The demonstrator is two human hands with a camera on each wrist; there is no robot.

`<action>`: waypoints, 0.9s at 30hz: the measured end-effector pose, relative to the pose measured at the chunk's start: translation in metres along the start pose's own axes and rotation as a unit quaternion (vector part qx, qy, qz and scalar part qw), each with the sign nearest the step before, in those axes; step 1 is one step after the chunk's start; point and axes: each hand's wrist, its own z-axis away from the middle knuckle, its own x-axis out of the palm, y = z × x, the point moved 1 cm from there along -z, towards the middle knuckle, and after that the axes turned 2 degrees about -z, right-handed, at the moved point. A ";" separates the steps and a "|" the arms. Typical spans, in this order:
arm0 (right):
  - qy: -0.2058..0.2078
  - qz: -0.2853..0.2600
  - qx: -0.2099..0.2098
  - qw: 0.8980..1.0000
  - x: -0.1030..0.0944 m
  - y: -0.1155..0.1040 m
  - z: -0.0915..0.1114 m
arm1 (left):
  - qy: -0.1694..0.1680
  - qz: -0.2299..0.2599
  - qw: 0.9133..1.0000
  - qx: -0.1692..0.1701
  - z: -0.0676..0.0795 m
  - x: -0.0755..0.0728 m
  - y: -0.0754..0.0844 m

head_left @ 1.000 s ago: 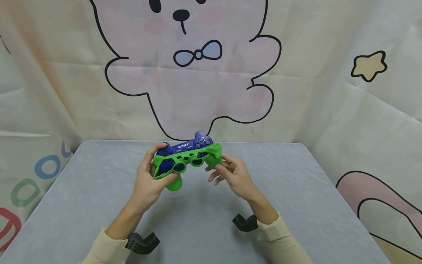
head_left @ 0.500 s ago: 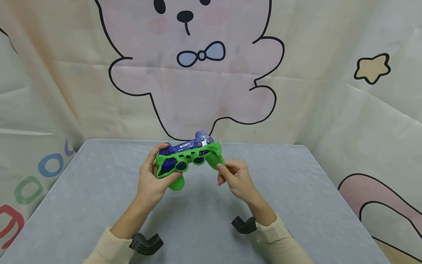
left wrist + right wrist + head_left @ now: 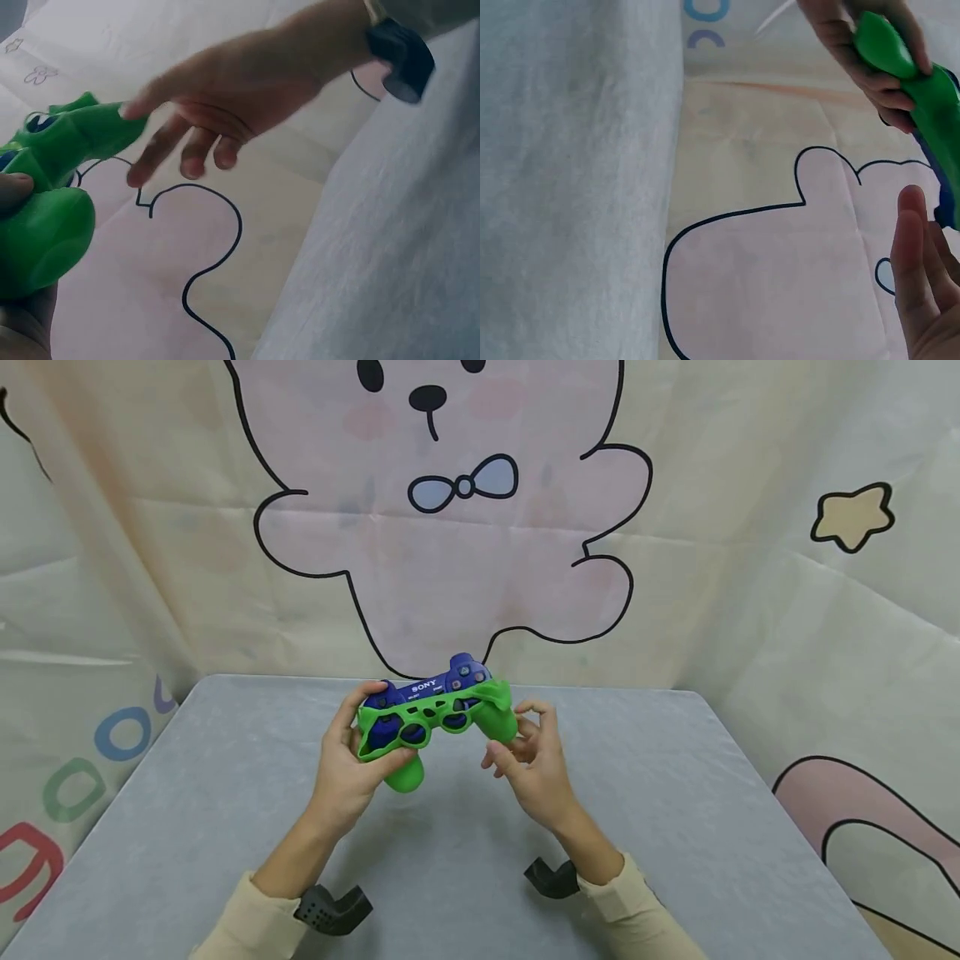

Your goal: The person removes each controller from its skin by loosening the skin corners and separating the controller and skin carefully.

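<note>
A blue Sony game controller (image 3: 424, 687) sits partly inside a green silicone cover (image 3: 427, 713), tilted up at its right end. My left hand (image 3: 347, 777) grips its left end, thumb in front and fingers behind. At the right, the cover is bunched below the controller's buttons, which show bare. Beside the cover's right handle is my right hand (image 3: 536, 768), fingers loosely spread. In the left wrist view the right thumb lies at the handle tip of the cover (image 3: 90, 139); whether it touches cannot be told. The right wrist view shows the right fingers (image 3: 911, 255) extended.
A grey cloth-covered table (image 3: 465, 877) lies below the hands. A cream curtain (image 3: 172, 527) with a printed bear hangs directly behind it. Black camera mounts are strapped at both wrists, one at the left wrist (image 3: 333, 910), one at the right (image 3: 551, 878).
My right hand pinched the cover's right handle tip half a second ago; now its fingers have let go and spread. The left hand keeps its grip on the controller.
</note>
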 end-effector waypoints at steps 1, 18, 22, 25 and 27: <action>-0.011 -0.017 0.004 1.000 -0.002 0.000 -0.001 | -0.007 -0.011 1.000 0.001 0.000 0.001 0.001; -0.045 -0.049 0.004 0.998 -0.018 -0.002 -0.007 | -0.081 -0.051 0.995 -0.005 -0.005 -0.001 0.000; -0.036 -0.073 0.007 0.997 -0.020 0.000 -0.007 | -0.102 -0.065 0.992 -0.019 -0.004 -0.002 -0.002; -0.049 -0.086 0.011 0.995 -0.022 0.000 -0.006 | -0.113 -0.067 0.991 -0.024 -0.002 -0.002 -0.002; -0.065 -0.106 0.024 0.992 -0.022 0.000 -0.005 | -0.115 -0.067 0.991 -0.024 0.000 -0.003 -0.002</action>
